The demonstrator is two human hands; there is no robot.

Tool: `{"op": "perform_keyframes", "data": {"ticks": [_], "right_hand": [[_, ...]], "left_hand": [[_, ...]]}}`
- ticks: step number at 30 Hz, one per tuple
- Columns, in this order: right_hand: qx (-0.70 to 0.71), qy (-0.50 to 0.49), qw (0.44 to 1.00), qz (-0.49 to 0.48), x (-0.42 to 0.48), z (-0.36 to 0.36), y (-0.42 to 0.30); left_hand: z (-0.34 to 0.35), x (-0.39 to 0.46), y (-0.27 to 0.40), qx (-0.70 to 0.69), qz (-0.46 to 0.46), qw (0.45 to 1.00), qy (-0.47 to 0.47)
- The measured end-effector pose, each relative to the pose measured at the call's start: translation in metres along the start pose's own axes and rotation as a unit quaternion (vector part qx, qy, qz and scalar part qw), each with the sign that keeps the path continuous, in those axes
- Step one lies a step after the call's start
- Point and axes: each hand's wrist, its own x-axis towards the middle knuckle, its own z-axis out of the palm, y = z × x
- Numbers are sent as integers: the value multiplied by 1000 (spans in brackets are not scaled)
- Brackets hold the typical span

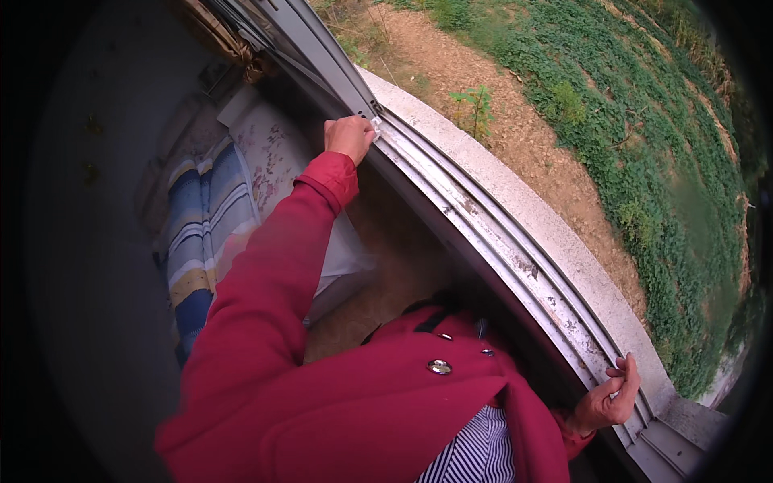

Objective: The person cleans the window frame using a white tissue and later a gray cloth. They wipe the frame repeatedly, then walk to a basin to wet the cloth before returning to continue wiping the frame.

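My left hand (349, 139) pinches a small crumpled white tissue or wipe (377, 128). It presses this against the upper end of an aluminium sliding-window track (483, 226), right beside the foot of the grey window sash (326, 54). Dark specks of dirt and flaked, stained patches mark the channel of the track. Over the other end of the track, near the frame corner, is my right hand (610, 392), fingers loosely curled with gaps between them and nothing visible in them. Both arms wear red coat sleeves.
Outside the track runs a pale concrete sill (519, 199), with bare soil and green ground plants (658, 235) beyond. Indoors, a bed with a floral sheet (272, 151) and a striped folded quilt (208, 223) lies to the left. A gathered brown curtain (250, 60) hangs near the sash.
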Motion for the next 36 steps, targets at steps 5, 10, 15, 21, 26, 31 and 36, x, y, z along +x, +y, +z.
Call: {"op": "perform_keyframes", "data": {"ticks": [5, 10, 15, 21, 26, 31, 36], "right_hand": [[-26, -9, 999, -20, 2, 2, -3], [-34, -5, 999, -4, 1, 4, -4], [-37, 0, 999, 7, 3, 6, -7], [-41, -11, 999, 11, 2, 6, -3], [-46, -14, 999, 18, 2, 6, -4], [-48, -17, 998, 24, 2, 5, -4], [-31, -21, 999, 24, -1, 4, 3]], "left_hand": [[-14, -3, 27, 62, -6, 994, -86], [-20, -31, 51, -10, 28, 998, -62], [-37, -62, 89, -70, 65, 992, -85], [-59, -100, 142, -109, 134, 978, -113], [-63, -121, 176, -154, 204, 961, -103], [-67, -141, 201, -238, 234, 929, -161], [-76, -121, 172, -283, 213, 935, -31]]}}
